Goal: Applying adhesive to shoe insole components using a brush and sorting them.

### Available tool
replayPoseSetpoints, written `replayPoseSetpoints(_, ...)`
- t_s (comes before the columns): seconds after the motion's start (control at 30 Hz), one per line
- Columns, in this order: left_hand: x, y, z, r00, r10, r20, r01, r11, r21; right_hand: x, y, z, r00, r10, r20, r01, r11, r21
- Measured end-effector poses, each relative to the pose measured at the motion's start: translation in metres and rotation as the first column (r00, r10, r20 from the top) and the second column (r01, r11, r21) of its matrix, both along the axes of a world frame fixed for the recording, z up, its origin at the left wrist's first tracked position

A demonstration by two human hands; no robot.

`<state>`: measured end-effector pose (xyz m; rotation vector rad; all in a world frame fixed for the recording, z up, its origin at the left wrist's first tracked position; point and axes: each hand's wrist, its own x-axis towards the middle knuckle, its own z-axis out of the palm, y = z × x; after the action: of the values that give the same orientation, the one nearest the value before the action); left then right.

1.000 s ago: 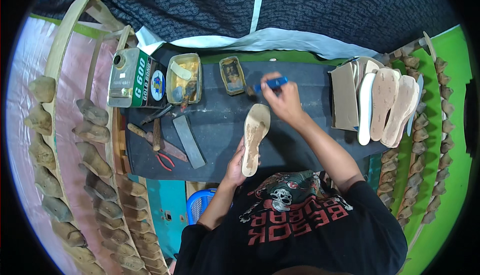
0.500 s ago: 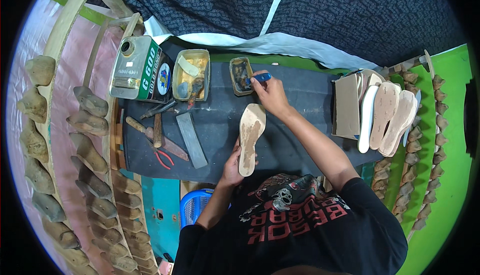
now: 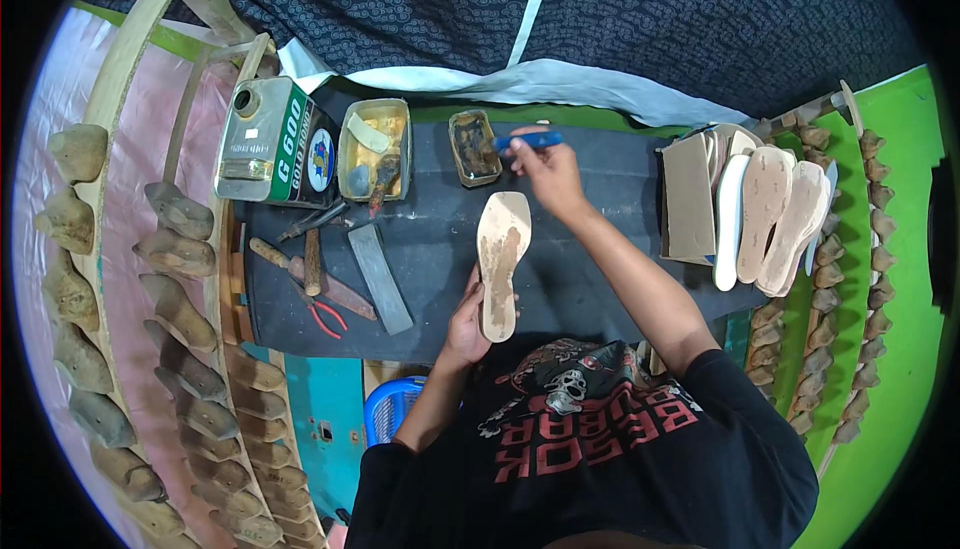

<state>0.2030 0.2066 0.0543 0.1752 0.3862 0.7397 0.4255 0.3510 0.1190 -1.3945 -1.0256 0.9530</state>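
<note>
The left hand (image 3: 468,324) grips the sole (image 3: 499,263) over the bench (image 3: 590,279); the right hand (image 3: 545,171) pinches a blue brush (image 3: 527,141) at the small tin (image 3: 473,148); load lightly, wipe off the excess.

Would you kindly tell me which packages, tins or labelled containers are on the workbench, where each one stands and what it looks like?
Adhesive can: far left of the dark bench top, lying flat; rectangular metal, green and white label with a round emblem.
Open yellow tin: right of the can; rectangular, glue-stained, scraps and a brush inside.
Small glue tin: right again, beside the right hand; dark, crusted, no label visible.
</note>
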Motion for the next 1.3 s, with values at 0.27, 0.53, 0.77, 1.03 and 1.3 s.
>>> replayPoseSetpoints(0.27,0.005,0.005,0.009,0.998,0.063,-0.023,-0.062,0.998,0.023,0.033,-0.071,0.056,0.997,-0.015,-0.081,0.020,0.998,0.060)
replayPoseSetpoints(0.53,0.024,0.009,0.018,1.000,-0.006,-0.026,0.007,0.998,0.055,0.029,-0.130,0.086,0.819,0.057,0.572,-0.095,0.995,0.037)
replayPoseSetpoints(0.77,0.035,0.008,0.031,0.996,-0.035,-0.083,0.046,0.989,0.138,0.023,-0.170,0.095,0.732,0.284,0.620,-0.377,0.926,0.022)
replayPoseSetpoints(1.03,0.034,-0.012,0.031,0.988,-0.135,-0.070,0.141,0.986,0.091,0.057,-0.154,0.095,0.749,0.000,0.662,-0.092,0.990,0.105)
replayPoseSetpoints(1.3,0.037,-0.009,0.036,0.988,-0.069,-0.140,0.088,0.987,0.133,0.017,-0.195,0.084,0.724,0.306,0.619,-0.382,0.924,-0.010)
